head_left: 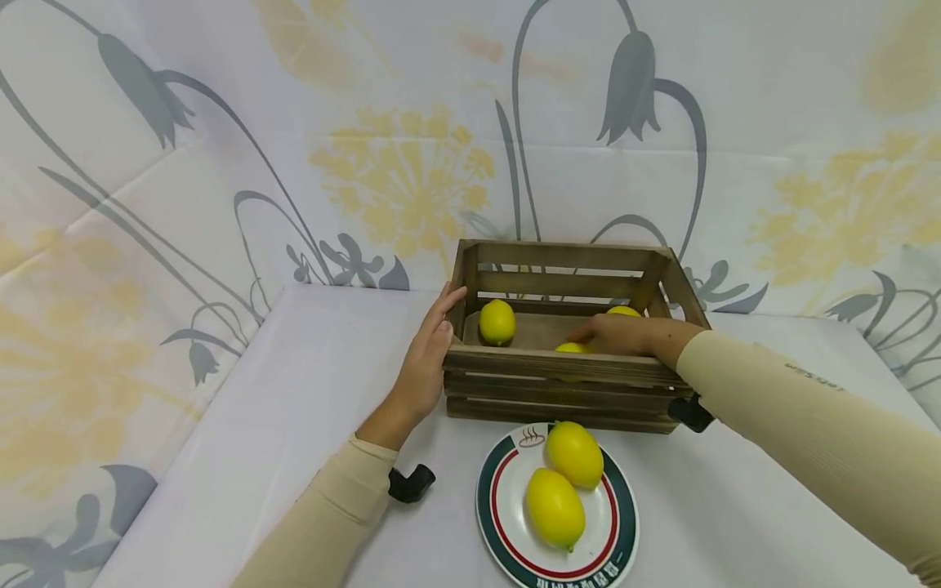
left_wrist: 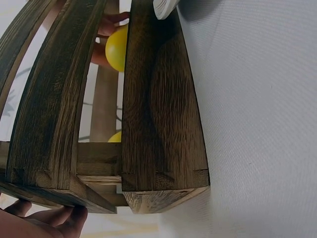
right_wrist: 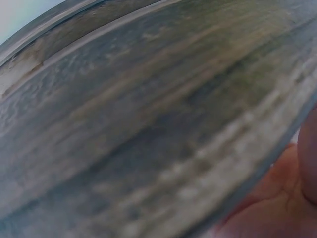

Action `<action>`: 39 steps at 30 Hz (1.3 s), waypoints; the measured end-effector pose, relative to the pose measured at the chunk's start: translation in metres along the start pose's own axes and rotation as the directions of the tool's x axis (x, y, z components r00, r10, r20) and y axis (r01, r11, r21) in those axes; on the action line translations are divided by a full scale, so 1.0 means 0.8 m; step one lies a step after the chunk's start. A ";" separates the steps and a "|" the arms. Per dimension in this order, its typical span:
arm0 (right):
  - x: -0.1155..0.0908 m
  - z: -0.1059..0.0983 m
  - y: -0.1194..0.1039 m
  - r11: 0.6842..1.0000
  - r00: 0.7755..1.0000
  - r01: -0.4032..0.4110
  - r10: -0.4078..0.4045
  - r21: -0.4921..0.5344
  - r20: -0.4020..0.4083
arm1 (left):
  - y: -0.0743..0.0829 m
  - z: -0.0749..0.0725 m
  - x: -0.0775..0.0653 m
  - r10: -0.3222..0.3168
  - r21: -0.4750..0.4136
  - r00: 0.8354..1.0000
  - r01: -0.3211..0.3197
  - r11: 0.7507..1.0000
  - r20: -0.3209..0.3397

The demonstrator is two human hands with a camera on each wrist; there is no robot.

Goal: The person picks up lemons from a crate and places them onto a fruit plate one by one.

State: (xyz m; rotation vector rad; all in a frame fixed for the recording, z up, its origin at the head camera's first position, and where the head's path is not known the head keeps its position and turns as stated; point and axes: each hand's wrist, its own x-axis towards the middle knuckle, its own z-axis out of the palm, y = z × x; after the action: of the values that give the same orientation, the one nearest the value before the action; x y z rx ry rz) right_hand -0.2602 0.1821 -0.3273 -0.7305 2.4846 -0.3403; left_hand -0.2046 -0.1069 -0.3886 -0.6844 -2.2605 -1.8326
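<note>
A brown wooden slatted crate (head_left: 551, 371) stands at the back of the table. My left hand (head_left: 419, 367) rests against its left end, fingers fairly straight; the left wrist view shows those fingertips (left_wrist: 74, 220) touching the end boards. Reaching over the front slat, my right hand (head_left: 621, 333) holds a lemon (head_left: 570, 348) low inside; between the slats in the left wrist view, fingers flank this lemon (left_wrist: 117, 48). Another lemon (head_left: 497, 322) sits at the crate's left, and one more (head_left: 624, 310) shows partly behind the right hand. A blurred slat (right_wrist: 124, 124) fills most of the right wrist view.
In front of the crate is a round white plate (head_left: 494, 535) with a green rim band and a red ring. Two lemons lie on it, one rear (head_left: 575, 455) and one front (head_left: 555, 510). A white cloth (head_left: 316, 367) covers the table; a flowered curtain (head_left: 412, 163) hangs behind.
</note>
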 end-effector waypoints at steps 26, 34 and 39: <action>0.000 -0.003 0.002 0.997 0.998 -0.056 0.055 -0.043 -0.029 | 0.000 -0.001 0.002 0.009 0.018 1.000 -0.009 1.000 0.002; -0.001 -0.004 0.002 0.997 0.998 -0.047 0.045 -0.057 -0.047 | 0.002 -0.001 0.002 -0.002 0.026 1.000 0.002 1.000 -0.002; 0.000 0.000 0.003 0.998 0.998 -0.036 0.033 -0.052 -0.061 | 0.006 -0.001 0.000 -0.014 0.072 0.999 0.017 0.997 -0.032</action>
State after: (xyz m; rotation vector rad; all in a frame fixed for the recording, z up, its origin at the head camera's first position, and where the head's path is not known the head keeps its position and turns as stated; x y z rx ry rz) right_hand -0.2615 0.1836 -0.3280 -0.7077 2.5681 -0.2883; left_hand -0.2028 -0.1067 -0.3845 -0.6240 -2.3057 -1.7464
